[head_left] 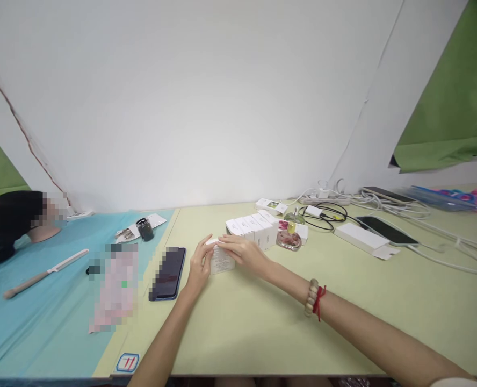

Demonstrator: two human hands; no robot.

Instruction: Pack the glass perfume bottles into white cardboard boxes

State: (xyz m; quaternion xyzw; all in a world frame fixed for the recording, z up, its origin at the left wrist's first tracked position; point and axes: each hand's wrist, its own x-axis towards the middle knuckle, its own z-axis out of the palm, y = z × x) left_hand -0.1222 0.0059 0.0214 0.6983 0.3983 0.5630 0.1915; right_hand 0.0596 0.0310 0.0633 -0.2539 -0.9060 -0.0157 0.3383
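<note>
A small white box (222, 262) with fine print on its front stands on the yellow-green tabletop between my hands. My left hand (200, 264) grips its left side, fingertips at the top edge. From the right, my right hand (244, 253) reaches over, its fingers laid across the box's top and meeting the left fingertips. The lid is partly hidden under the fingers. Just behind stands a row of several similar white boxes (258, 228). To their right are a pinkish glass perfume bottle (289, 241) and a greenish glass bottle (295, 216).
Left of my hands lies a dark phone (170, 274). Blue cloth (61, 322) carries a mannequin head (16, 220), a white wand-like tool (47, 273) and a dark jar (144, 229). At right are a long white box (361, 239), another phone (387, 230) and tangled cables (460, 242).
</note>
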